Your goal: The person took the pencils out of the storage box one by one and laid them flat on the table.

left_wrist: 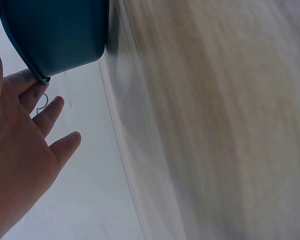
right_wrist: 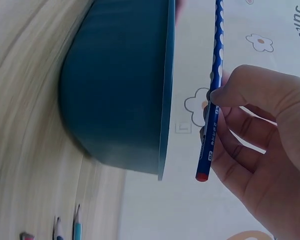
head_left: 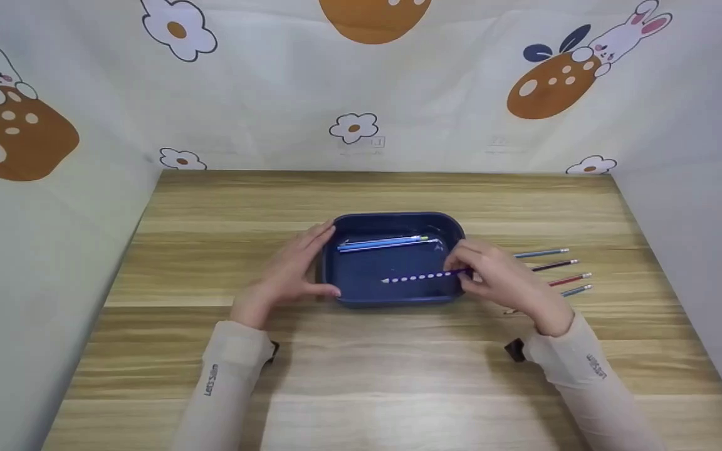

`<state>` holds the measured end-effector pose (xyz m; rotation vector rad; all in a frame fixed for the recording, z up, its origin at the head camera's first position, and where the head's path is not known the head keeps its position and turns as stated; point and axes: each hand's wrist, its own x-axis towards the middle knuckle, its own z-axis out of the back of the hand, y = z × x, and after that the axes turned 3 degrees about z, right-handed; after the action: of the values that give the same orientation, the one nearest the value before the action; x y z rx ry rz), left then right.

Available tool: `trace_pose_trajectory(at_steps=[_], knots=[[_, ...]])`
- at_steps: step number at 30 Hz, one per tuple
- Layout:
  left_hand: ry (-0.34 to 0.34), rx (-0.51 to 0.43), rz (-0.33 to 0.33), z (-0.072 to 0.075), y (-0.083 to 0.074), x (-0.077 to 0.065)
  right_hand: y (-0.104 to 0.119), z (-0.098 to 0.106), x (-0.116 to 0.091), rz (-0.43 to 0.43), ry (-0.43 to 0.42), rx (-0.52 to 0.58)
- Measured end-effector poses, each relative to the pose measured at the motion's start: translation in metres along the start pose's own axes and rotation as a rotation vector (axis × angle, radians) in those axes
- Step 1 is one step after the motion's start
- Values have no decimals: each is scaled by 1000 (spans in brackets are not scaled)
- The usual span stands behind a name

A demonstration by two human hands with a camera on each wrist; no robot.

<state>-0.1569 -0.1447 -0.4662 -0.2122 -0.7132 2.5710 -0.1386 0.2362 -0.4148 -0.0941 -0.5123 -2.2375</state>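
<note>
A white-dotted blue pencil (head_left: pixel 420 275) is held in the right hand (head_left: pixel 492 272), pinched between thumb and fingers toward its red blunt end, its point directed to that hand's left. Its long axis is aligned roughly with the long sides of the dark blue box (head_left: pixel 398 301), above whose rim it is shown raised in the right wrist view; the box is thus placed just left of and below the right hand, the nearer of the two to the pencil. Two blue pencils (head_left: pixel 380 243) are seen inside the box, to the right hand's left and farther forward, nearly parallel to the one held. The box's opposite end is touched by the left hand (head_left: pixel 289 266), its thumb and fingers spread wide. To the right hand's right, at least four loose pencils (head_left: pixel 539 254), partly hidden, are strewn on the counter (head_left: pixel 367 363).
</note>
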Motion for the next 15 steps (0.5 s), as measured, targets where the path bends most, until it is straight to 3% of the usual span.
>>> trace_pose_trajectory(at_steps=[15], knots=[[17, 18, 2, 1, 0, 0, -13, 4, -30, -49, -33, -21]])
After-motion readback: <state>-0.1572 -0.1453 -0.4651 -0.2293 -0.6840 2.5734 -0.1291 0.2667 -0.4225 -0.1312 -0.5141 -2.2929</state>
